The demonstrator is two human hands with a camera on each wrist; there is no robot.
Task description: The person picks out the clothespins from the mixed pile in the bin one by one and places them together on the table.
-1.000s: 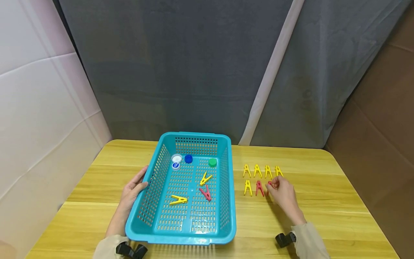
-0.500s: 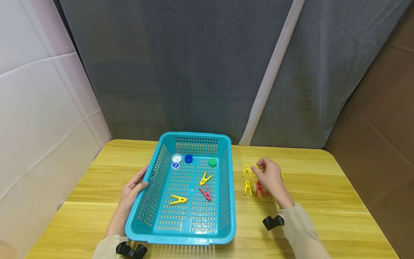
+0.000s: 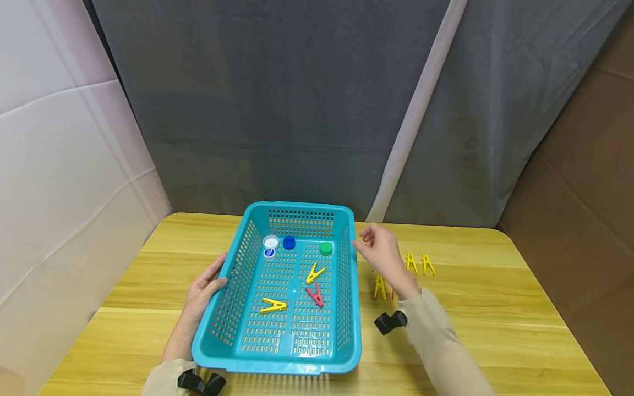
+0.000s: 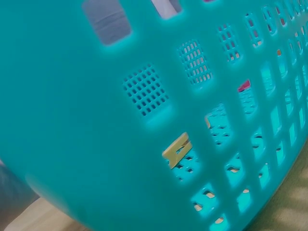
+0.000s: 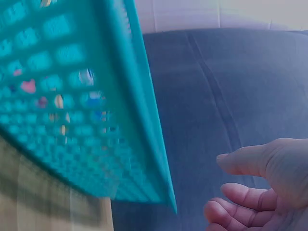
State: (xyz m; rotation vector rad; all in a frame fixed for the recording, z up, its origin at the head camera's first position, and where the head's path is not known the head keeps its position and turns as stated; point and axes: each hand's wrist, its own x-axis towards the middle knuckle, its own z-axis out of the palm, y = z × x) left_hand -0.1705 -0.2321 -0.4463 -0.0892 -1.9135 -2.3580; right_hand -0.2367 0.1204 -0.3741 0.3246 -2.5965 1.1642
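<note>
A turquoise plastic basket (image 3: 286, 364) stands mid-table, its mesh wall filling much of both wrist views. My left hand (image 3: 200, 291) holds the basket's left side, thumb at the rim. Beside the right rim is my right hand (image 3: 380, 250), raised, with nothing in its grasp; in the right wrist view its thumb (image 5: 245, 160) is apart from the loosely bent fingers. In the basket lie a yellow clothespin (image 3: 273, 306), another yellow clothespin (image 3: 313, 273) and a red clothespin (image 3: 315, 295). The right hand and forearm hide part of the clothespins on the table.
Right of the basket, a yellow clothespin (image 3: 380, 287) and two more yellow clothespins (image 3: 411, 263) show on the wooden table (image 3: 495, 308). The basket's far end has a white cap (image 3: 271, 242), a blue cap (image 3: 289, 242), a small blue-and-white cap (image 3: 269, 253) and a green cap (image 3: 326, 248).
My right hand has moved left from the red clothespins, over the yellow ones, to the basket's right rim. My left hand and the basket have stayed put.
</note>
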